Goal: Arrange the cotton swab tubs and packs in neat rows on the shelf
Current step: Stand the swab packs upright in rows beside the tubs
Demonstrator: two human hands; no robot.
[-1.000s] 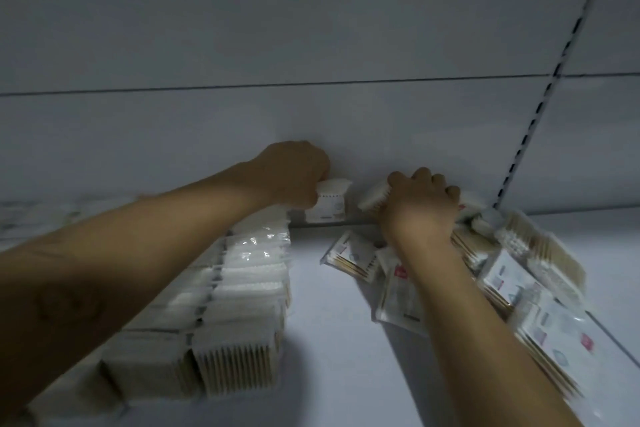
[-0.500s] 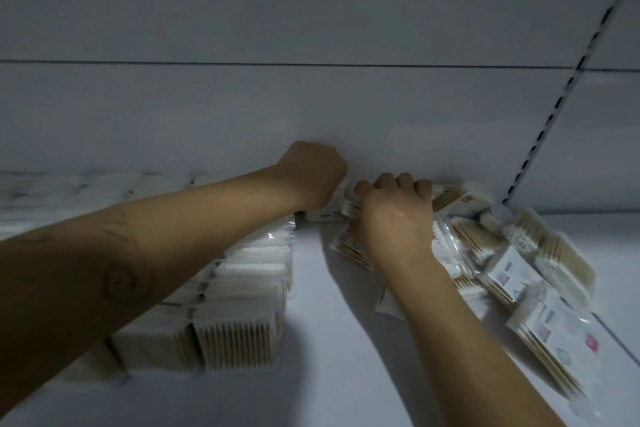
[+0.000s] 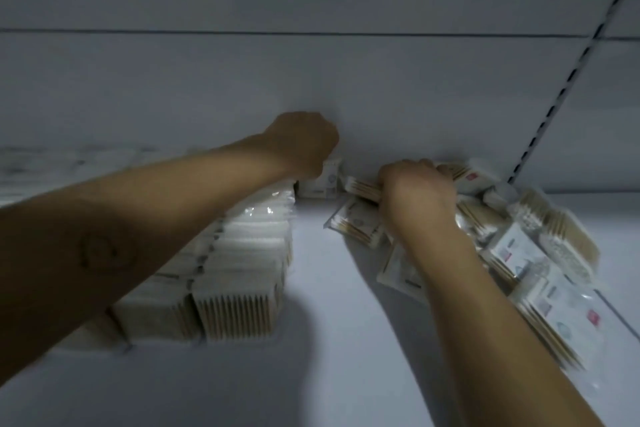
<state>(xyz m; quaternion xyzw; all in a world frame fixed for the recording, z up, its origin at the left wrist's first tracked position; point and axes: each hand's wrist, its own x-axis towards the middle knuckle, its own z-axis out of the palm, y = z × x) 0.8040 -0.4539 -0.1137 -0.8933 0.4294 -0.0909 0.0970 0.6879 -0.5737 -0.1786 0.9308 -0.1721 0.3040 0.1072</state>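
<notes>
Gripping a swab pack [image 3: 360, 188] with right fingers [image 3: 440, 170] curled tight round it, tilted, low at the back of the shelf [image 3: 311, 374]. Reaching in with the right hand [image 3: 417, 194] over the messy pile [image 3: 526, 253] heaped along the right side. Holding the top of an upright pack [image 3: 320, 182] in the left hand [image 3: 301, 146], curled into a fist, fingertips hidden; standing it against the back panel [image 3: 311, 80]. Parked just beside the far end of the neat rows [image 3: 242, 263] on the left. Leaving bare shelf between rows and pile.
</notes>
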